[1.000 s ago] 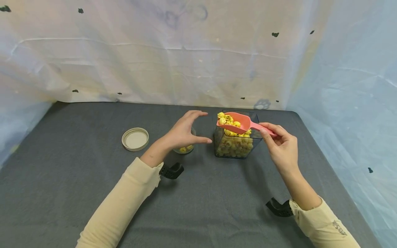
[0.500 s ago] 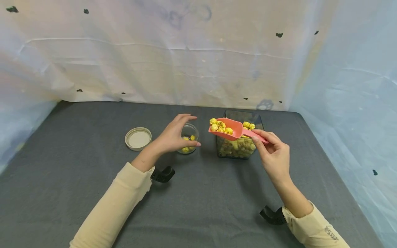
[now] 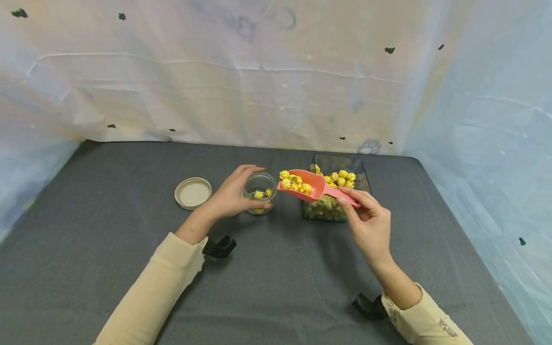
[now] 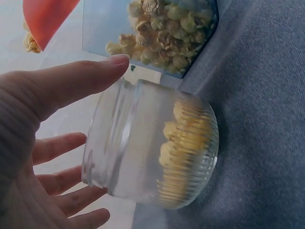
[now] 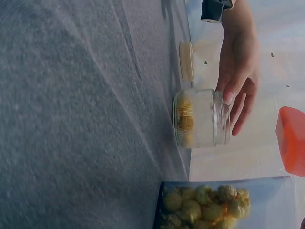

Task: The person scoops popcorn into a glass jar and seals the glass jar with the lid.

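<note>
Both hands are engaged: the right hand (image 3: 366, 220) pinches the loaded scoop (image 3: 302, 184), its long axis pointing left toward the jar (image 3: 260, 191), which the left hand (image 3: 230, 194) cups just beside the scoop's tip.

No text can be read for certain. The only lettering is a small dark print on the cream right sleeve (image 3: 446, 328) in the head view, too small and skewed to make out. The glass jar (image 3: 260, 193), pink scoop (image 3: 308, 184) and lid (image 3: 192, 193) carry no readable label.
</note>
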